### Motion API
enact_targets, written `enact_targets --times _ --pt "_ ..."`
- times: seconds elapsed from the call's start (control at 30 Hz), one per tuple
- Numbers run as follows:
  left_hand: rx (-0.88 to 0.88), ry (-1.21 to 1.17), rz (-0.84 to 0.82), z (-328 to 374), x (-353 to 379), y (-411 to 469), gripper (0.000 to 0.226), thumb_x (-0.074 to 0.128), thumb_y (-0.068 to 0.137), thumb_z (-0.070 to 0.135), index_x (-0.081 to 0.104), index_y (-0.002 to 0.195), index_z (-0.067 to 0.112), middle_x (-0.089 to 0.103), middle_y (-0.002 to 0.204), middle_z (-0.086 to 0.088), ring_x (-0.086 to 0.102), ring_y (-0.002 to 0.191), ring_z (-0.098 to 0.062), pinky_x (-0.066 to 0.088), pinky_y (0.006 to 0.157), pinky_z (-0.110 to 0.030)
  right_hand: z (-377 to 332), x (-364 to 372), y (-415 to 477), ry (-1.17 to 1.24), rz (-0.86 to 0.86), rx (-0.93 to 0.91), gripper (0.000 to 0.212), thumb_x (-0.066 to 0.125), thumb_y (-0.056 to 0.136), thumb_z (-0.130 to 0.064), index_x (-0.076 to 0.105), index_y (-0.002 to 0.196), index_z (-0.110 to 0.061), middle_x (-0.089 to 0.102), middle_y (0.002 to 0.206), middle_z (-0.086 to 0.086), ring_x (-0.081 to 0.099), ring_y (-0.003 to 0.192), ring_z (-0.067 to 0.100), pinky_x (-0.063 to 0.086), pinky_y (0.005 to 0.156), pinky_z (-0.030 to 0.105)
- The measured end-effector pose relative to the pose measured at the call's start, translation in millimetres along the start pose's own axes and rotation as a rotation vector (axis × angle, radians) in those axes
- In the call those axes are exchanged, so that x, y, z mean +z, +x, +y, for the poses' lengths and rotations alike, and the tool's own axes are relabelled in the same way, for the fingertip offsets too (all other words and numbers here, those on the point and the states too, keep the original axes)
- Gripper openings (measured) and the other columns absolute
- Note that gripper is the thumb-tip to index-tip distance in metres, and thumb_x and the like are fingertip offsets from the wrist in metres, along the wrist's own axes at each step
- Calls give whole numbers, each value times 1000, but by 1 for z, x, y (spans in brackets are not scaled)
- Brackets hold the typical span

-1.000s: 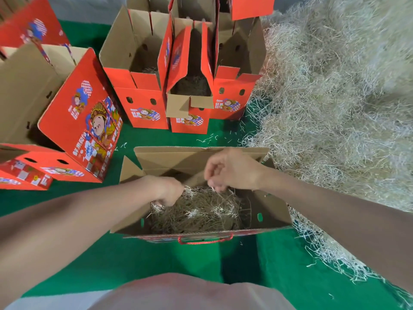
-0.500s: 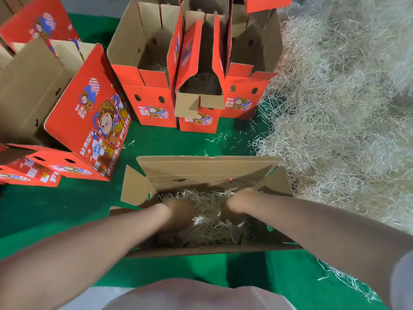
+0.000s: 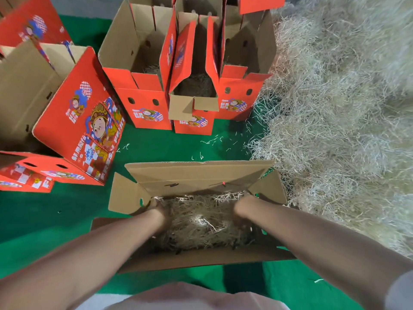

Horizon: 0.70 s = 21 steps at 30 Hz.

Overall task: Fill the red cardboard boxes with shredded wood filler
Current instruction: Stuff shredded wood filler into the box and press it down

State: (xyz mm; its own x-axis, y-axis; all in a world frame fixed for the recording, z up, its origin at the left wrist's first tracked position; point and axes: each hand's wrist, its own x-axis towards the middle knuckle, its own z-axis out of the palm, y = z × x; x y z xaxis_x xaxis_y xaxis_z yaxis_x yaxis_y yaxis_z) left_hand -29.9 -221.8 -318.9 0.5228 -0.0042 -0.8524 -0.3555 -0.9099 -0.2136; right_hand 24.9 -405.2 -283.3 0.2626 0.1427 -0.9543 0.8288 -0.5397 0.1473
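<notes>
One open box lies near centre on the green floor, mouth up, long axis left to right, holding shredded filler. The left hand and right hand are sunk in it, and I cannot tell their grip. Three upright red boxes stand far. One loose pile lies right.

Desk: Where's the box you're working in?

Me: Straight before me, an open red cardboard box with brown flaps sits on the green felt mat. Pale shredded wood filler lies in it. My left hand is sunk in at its left end and my right hand at its right end, fingers buried.

Desk: And around it?

Me: The big loose heap of pale wood shreds fills my right side, just beside the box's right flap. Behind, three upright red printed cardboard boxes stand side by side, the rightmost next to the heap. A large tipped red cardboard box lies to my left.
</notes>
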Motion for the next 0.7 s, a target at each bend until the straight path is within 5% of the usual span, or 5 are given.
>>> enact_targets --times 0.17,0.37,0.43,0.53,0.7 --pt "224 98 175 -12 -2 1 35 42 95 22 53 125 8 53 125 -14 53 112 -30 45 94 -40 3 8 -21 141 132 39 35 46 95 -15 49 128 -2 48 133 15 52 114 27 45 89 35" --pt "283 -309 425 -20 -38 -32 24 49 93 26 67 106 18 56 110 -3 55 103 -22 47 88 -32 17 9 -67 188 1332 -37 8 62 78 -10 60 86 -11 59 76 3 59 57 19 47 46 25" --pt "281 -370 475 -24 -41 -43 21 50 93 28 68 99 19 59 101 1 58 97 -19 48 82 -32 23 9 -81 248 1625 9 18 67 73 -15 57 88 -11 57 80 4 55 64 19 47 51 30" --pt "297 -435 528 -27 -45 -61 18 52 91 30 67 88 21 58 87 9 60 89 -15 49 80 -34 38 2 -86 231 1401 243 38 65 77 -29 54 109 -10 60 102 7 57 92 26 46 77 38" --pt "199 -488 604 -53 -62 -94 15 58 86 33 65 76 25 54 72 22 56 72 -2 42 65 -21 52 -15 -86 475 1242 333 21 47 94 -33 55 97 -14 65 92 10 62 87 31 38 63 32"
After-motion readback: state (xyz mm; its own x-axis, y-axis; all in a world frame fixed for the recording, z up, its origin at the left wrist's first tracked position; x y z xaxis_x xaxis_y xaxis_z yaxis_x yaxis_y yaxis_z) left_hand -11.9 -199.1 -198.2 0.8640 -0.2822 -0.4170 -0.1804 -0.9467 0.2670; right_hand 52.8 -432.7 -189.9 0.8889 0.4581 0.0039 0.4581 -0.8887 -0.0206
